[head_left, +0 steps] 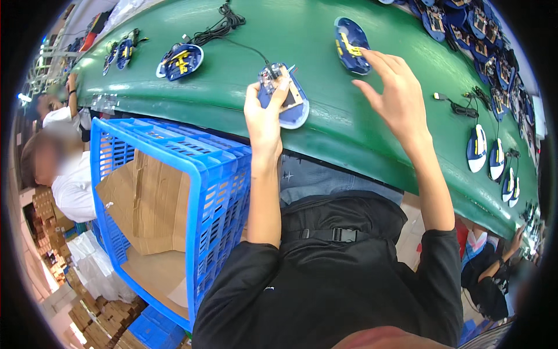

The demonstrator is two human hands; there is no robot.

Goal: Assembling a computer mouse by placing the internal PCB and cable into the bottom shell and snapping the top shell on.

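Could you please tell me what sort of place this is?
Probably a factory assembly line: open blue shells lie on a long green worktop, the left hand holds a shell with electronics, and other people are nearby.

Readable text, labels, brands, numbers, signs: none. Small white mark point(269, 288) on the front of the black shirt point(354, 302); perhaps lettering, but too small in this view to be certain. Pale star-shaped figure point(288, 174) on the blue denim point(325, 177); reads as a motif, not a character. Stacked cartons point(43, 212) near the left rim: too small to make out any print.
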